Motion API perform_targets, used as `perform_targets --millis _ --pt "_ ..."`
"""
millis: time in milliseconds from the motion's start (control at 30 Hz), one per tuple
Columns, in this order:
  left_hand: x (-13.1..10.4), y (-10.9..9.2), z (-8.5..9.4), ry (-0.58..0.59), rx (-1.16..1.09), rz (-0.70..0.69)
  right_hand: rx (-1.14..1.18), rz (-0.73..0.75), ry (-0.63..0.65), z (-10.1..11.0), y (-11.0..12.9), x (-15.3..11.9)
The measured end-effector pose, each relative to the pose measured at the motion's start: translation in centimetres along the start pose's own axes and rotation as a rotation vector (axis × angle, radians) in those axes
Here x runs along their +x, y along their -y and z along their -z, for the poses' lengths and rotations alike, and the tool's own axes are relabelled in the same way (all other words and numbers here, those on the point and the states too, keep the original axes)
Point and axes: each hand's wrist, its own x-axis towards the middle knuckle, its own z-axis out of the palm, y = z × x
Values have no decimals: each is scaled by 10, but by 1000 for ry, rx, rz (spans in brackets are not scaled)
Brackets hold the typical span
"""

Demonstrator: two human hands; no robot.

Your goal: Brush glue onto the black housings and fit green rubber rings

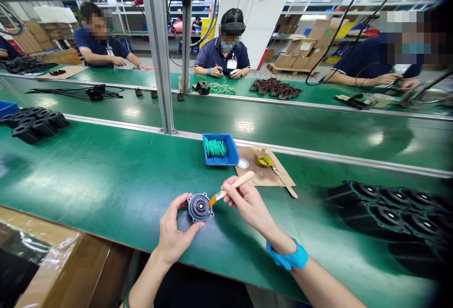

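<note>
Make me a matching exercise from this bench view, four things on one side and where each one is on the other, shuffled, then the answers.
Things:
1. brush
2. round part
3. green rings
4. wristband

Places:
A. in the blue tray
B. on the right arm
C. in the left hand
D. in the right hand

Pairs: 1-D, 2-C, 3-A, 4-B

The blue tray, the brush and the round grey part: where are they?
blue tray [231, 150], head view, its right wall.
brush [238, 182], head view, its wooden handle.
round grey part [200, 207], head view, its centre hub.
</note>
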Motion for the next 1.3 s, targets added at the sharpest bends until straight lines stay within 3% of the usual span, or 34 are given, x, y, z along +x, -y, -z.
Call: perform_targets --millis 367,567,700,867,1067,1300 --pt "-5 3 1 65 -69 -62 -164 283 185 10 13 8" --pt "-5 1 2 88 -86 -114 -177 321 257 7 25 13" --pt "-5 2 0 43 -33 -146 -199 341 142 1 30 5" --pt "-3 0 -2 -6 1 -221 -420 502 -52 -7 35 -10" --pt "-1 -3 0 -6 17 -279 -560 604 -105 -16 38 -12" --pt "-1 -3 0 0 11 -303 -635 651 -79 -24 36 -12"
